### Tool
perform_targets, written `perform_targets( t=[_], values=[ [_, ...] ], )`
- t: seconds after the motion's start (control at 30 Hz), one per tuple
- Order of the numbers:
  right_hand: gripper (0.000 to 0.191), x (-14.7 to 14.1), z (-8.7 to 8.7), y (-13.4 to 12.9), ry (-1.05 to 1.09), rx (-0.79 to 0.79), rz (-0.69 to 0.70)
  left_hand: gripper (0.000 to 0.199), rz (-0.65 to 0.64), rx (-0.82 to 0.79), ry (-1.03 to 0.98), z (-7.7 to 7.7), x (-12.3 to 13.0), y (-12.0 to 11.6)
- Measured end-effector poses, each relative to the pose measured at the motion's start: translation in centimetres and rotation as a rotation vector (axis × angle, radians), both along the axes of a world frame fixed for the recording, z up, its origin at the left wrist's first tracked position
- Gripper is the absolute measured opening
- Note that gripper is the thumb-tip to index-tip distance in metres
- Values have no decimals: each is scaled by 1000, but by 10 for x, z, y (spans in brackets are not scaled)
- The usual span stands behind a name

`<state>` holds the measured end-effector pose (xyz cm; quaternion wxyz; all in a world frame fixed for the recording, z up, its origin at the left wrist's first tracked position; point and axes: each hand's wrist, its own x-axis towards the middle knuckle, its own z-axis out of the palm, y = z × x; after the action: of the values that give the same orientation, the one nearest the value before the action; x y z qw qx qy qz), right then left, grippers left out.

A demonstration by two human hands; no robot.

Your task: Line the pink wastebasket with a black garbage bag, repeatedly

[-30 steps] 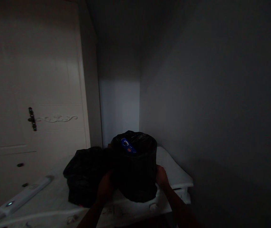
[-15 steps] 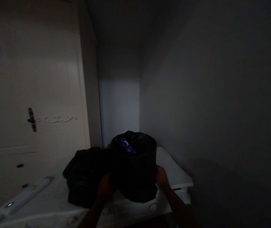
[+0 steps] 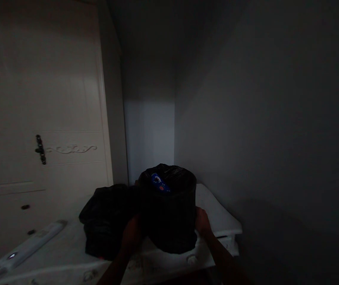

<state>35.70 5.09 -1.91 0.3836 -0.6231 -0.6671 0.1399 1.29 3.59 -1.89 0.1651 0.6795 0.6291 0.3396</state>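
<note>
A round black bin [image 3: 169,221] lined with a black bag stands upright between my two hands, over the front part of a white dresser top. A blue packet [image 3: 160,183] with white and red marks lies inside its mouth. My left hand [image 3: 132,233] presses against the bin's left side, its fingers dark and partly hidden. My right hand [image 3: 202,221] grips the right side, fingertips hidden behind it. To the left, a black plastic bag [image 3: 104,225] sits on the dresser, touching or very near my left hand.
The white dresser [image 3: 214,211] has round knobs along its front. A long white object [image 3: 33,245], perhaps a power strip, lies at its left end. Behind stands a white wardrobe [image 3: 68,99] with a dark handle [image 3: 40,149]. A grey wall [image 3: 246,138] rises close on the right.
</note>
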Motion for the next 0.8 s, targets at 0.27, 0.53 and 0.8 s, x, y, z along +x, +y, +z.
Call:
perform_targets(
  t=[0.27, 0.53, 0.8],
  values=[
    [45, 1, 1, 0, -4, -16, 2, 43, 51, 52, -60, -10, -2, 4],
    [47, -4, 13, -9, -16, -43, -40, 40, 39, 39, -52, -3, 2, 0],
    [46, -5, 15, -11, 1, -41, -30, 40, 28, 10, -15, 10, 5, -7]
  ],
)
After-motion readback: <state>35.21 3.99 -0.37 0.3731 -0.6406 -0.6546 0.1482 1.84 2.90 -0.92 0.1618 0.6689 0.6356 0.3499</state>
